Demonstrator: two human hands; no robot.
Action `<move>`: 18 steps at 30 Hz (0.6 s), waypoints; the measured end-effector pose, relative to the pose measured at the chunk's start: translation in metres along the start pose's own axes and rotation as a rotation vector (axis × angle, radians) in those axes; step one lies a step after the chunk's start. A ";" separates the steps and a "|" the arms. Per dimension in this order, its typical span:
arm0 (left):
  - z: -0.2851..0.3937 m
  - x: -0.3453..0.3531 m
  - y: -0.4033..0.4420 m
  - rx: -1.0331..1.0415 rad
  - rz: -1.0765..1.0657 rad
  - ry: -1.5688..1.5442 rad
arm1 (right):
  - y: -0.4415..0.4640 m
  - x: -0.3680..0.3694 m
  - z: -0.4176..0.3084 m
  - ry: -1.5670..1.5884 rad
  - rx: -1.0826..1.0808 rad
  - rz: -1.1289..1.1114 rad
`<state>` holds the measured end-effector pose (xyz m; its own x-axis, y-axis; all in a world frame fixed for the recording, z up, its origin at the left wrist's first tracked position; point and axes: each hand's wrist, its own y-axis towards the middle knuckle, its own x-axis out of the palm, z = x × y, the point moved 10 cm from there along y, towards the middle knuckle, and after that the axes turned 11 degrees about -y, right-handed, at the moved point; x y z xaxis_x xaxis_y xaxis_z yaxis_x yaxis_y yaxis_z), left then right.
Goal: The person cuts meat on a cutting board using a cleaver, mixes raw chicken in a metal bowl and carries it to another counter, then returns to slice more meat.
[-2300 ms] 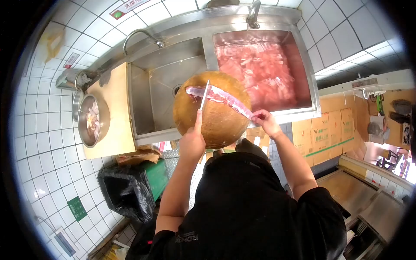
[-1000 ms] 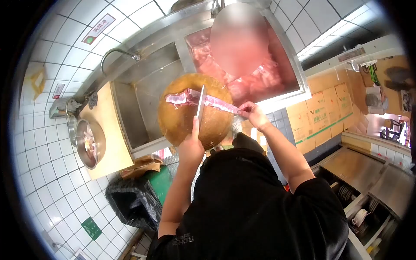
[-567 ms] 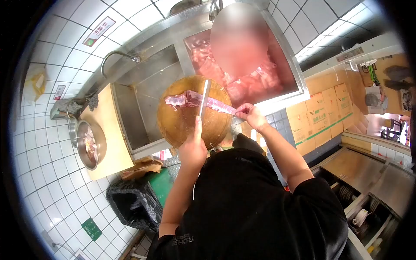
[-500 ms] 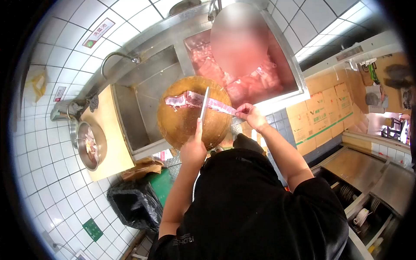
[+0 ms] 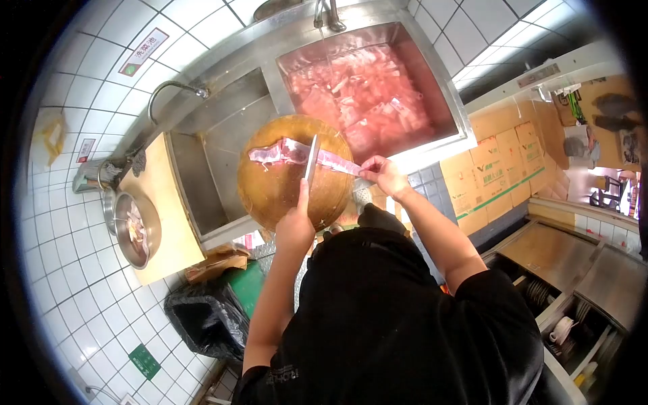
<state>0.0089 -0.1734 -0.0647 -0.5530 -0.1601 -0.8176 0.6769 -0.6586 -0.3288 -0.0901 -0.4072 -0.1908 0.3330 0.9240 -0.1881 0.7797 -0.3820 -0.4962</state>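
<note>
A round wooden chopping board [image 5: 270,191] sits at the near edge of the sinks. Across it lies a long strip of raw ribs [image 5: 273,154], thicker and bony at its left end, thin at its right. My left hand [image 5: 297,226] is closed round the handle of a knife [image 5: 312,155], index finger stretched along it. The blade is seen nearly edge-on, crossing the strip about its middle; whether it is cutting in cannot be made out. My right hand [image 5: 383,177] pinches the strip's thin right end just past the board's rim.
Behind the board, a sink basin [image 5: 442,111] holds many raw meat pieces in reddish water beneath a tap [image 5: 327,19]. Left is another steel basin [image 5: 236,135]. A metal bowl [image 5: 154,226] with food stands on a pale board [image 5: 172,236]. A black-lined bin [image 5: 202,317] is below.
The view has shifted slightly, moving the scene a little left. The blurred oval over the meat-filled sink is gone. Both hands keep their holds, with knife and strip almost unchanged on the board.
</note>
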 end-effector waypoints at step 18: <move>-0.043 -0.018 -0.048 -0.075 0.086 -0.261 | -0.013 0.024 -0.132 0.042 -0.225 -0.512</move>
<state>0.0073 -0.1072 -0.0541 -0.5916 -0.4037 -0.6979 0.7555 -0.5798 -0.3051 -0.0222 -0.3830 -0.0769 -0.1008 0.9927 0.0658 0.9399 0.1167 -0.3210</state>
